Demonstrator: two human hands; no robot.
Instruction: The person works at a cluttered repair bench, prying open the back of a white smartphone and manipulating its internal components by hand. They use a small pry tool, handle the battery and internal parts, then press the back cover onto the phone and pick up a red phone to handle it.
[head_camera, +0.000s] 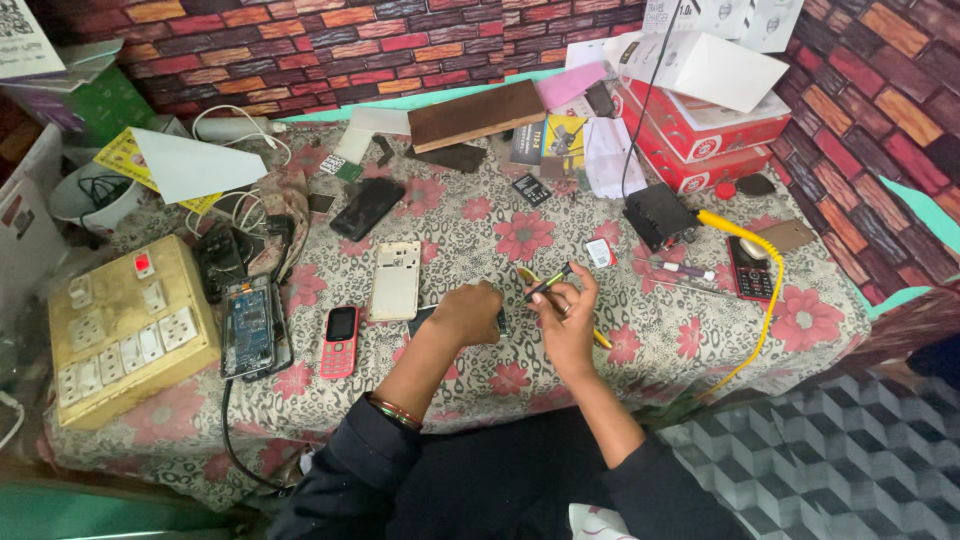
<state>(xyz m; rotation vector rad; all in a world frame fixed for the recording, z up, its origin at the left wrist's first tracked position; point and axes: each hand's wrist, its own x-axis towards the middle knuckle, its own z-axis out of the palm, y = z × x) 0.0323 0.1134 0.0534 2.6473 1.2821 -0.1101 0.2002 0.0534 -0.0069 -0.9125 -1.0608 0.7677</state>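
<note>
The table (480, 225) wears a grey-and-white speckled cloth strewn with big red flowers, and behind it the wall (300, 45) shows a brick pattern in red, orange, brown and purple above a teal strip. On the cloth lie a red-pink keypad phone (341, 341) with a black screen, a cream phone back cover (396, 280), a blue circuit board (248, 330), a yellowed switchboard (125, 330) with white sockets and one red switch, and red-and-white boxes (705, 135). A yellow cable (755, 250) curls past a black-and-red phone (750, 275), and the floor (840, 450) carries grey cube tiling.
</note>
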